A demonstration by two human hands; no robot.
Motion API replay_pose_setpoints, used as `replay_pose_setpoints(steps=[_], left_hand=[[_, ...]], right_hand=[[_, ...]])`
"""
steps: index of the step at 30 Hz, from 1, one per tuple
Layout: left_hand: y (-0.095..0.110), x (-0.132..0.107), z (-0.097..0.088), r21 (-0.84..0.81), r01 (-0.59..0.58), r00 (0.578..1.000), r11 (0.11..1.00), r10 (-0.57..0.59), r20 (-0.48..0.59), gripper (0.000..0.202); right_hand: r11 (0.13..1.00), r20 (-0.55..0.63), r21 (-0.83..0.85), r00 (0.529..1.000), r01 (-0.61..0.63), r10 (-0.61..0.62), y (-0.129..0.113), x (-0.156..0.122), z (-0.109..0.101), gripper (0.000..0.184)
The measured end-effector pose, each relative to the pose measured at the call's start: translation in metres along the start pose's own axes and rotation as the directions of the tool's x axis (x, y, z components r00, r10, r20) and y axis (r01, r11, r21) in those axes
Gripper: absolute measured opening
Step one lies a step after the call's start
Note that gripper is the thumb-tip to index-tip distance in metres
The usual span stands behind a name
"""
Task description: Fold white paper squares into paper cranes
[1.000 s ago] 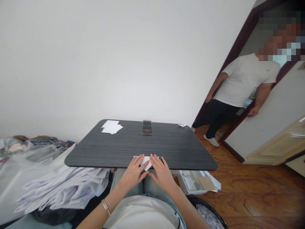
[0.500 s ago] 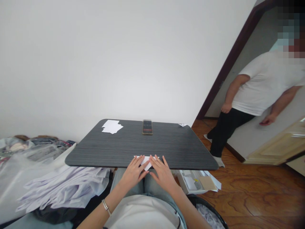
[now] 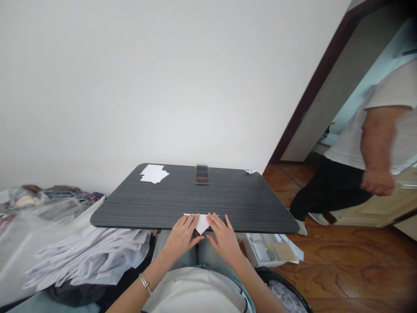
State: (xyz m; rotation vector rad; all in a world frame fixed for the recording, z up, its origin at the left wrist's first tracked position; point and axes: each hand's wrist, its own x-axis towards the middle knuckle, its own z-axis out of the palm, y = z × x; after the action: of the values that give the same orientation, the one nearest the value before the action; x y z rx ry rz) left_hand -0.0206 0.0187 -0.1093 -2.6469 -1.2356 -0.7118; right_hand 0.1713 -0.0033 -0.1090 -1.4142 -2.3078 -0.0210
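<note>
A small folded sheet of white paper (image 3: 202,223) lies at the near edge of the dark table (image 3: 176,198), its pointed end towards me. My left hand (image 3: 183,234) rests flat on the paper's left part, fingers stretched out. On the right part lies my right hand (image 3: 223,234), likewise flat with the fingers extended. Both hands cover the paper's sides, so only its middle and a bit of the top left edge show. The thumbs point towards each other below the paper's tip.
White paper pieces (image 3: 154,173) lie at the table's far left, a phone (image 3: 202,174) at the back middle, a small folded paper (image 3: 249,172) at the far right. Clothes (image 3: 87,258) are heaped at left. A box (image 3: 262,250) sits below right. A person (image 3: 374,130) walks by the doorway.
My hands have slid slightly apart, so more of the paper's middle shows. The person at the right has moved further right and towards me.
</note>
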Motion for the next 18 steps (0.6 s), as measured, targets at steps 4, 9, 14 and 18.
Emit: replay_pose_setpoints(steps=[4,9,14,18], left_hand=[[0.006,0.007,-0.007,0.032,0.030,0.999,0.999,-0.031,0.030,0.057],[0.008,0.010,-0.008,0.072,0.036,0.998,0.997,-0.040,0.054,0.057],[0.009,0.008,-0.006,0.067,0.031,0.999,0.997,-0.033,0.034,0.053],[0.010,0.005,-0.001,0.065,0.040,0.999,0.997,-0.040,-0.002,0.050]], right_hand=[[0.999,-0.007,-0.027,1.000,-0.031,0.030,0.002,-0.003,0.000,0.053],[0.998,0.015,-0.038,0.999,-0.042,0.043,-0.001,-0.003,-0.005,0.054],[0.992,0.002,-0.115,0.999,-0.042,0.043,-0.012,0.006,-0.008,0.061],[0.983,-0.030,-0.172,0.997,-0.069,0.065,-0.020,0.012,-0.008,0.063]])
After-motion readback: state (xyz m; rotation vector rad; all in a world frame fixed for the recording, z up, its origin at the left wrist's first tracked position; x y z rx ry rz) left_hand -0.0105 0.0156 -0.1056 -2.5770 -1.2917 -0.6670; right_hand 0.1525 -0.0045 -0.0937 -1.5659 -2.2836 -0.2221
